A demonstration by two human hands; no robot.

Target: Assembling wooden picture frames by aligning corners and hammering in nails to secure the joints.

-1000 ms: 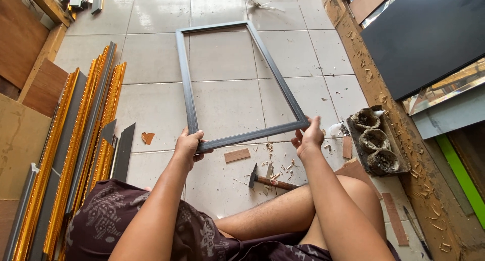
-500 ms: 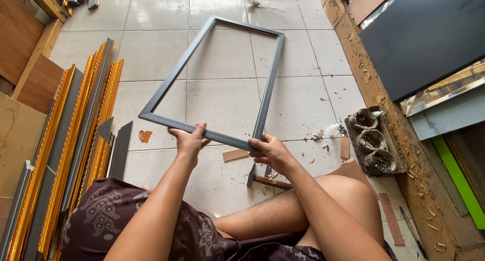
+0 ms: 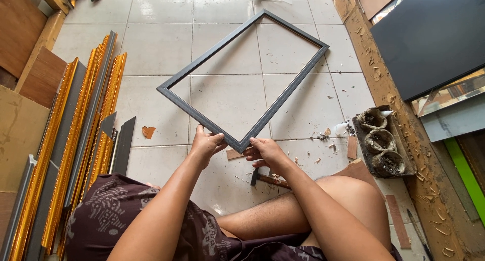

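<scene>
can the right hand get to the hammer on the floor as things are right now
Probably yes. The hammer lies on the tiles just below the right hand, nothing between them, but that hand grips the dark frame and would have to let go first.

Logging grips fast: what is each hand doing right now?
Left hand: closed on the dark picture frame, left of its near corner.
Right hand: closed on the same frame, right of that corner.
</scene>
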